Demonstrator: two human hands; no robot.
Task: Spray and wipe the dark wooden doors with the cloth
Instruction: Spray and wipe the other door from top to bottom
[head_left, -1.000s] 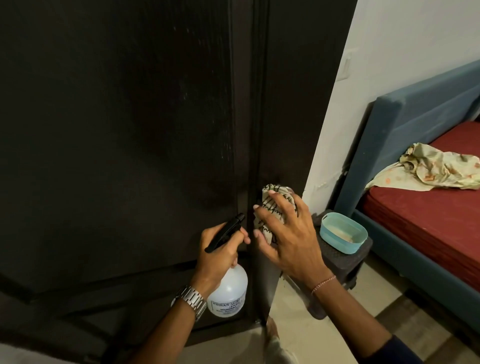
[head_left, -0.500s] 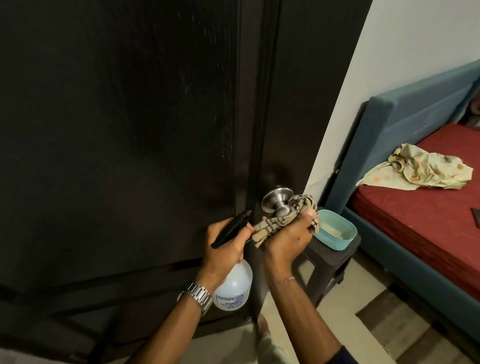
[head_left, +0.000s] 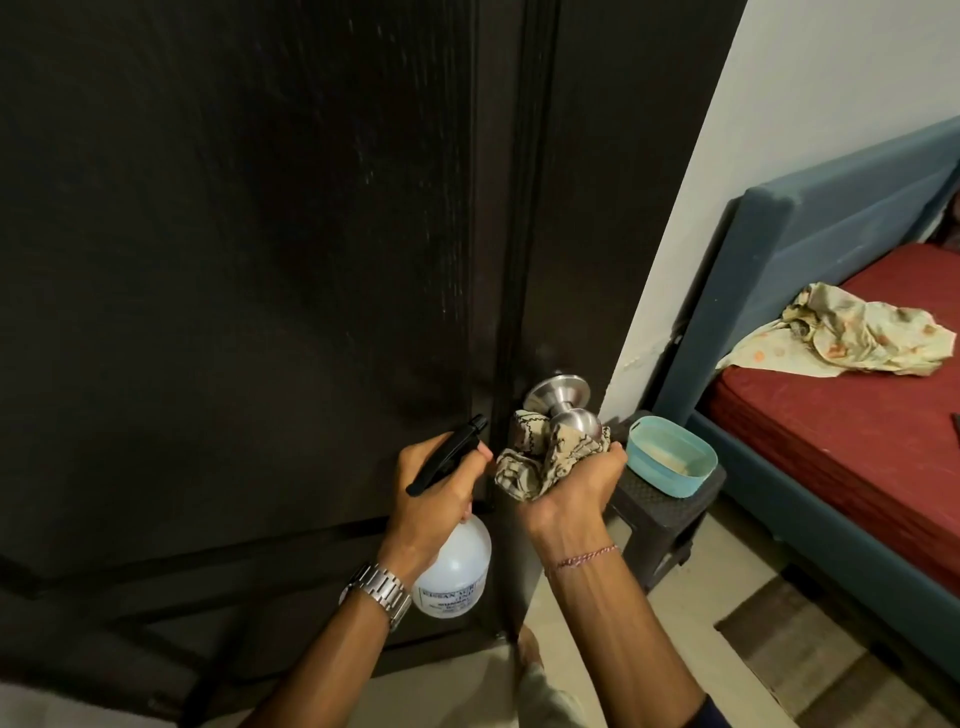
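The dark wooden door (head_left: 260, 260) fills the left and middle of the view, with faint pale streaks down its right side. A steel door knob (head_left: 563, 408) sticks out near its edge. My right hand (head_left: 571, 493), palm up, grips a bunched beige patterned cloth (head_left: 540, 457) cupped under and around the knob. My left hand (head_left: 431, 493) holds a translucent spray bottle (head_left: 457, 571) by its black trigger head, nozzle pointing up at the door just left of the knob.
A dark plastic stool (head_left: 660, 514) beside the door carries a teal tub (head_left: 670, 457). A blue-framed bed (head_left: 831, 234) with a red mattress and a crumpled floral cloth (head_left: 852, 332) stands at the right. A white wall (head_left: 779, 104) meets the door frame. My foot shows below.
My right hand came off the door face, turned palm up and brought the cloth down under the knob, which is now uncovered. The left hand with the bottle stayed in place.
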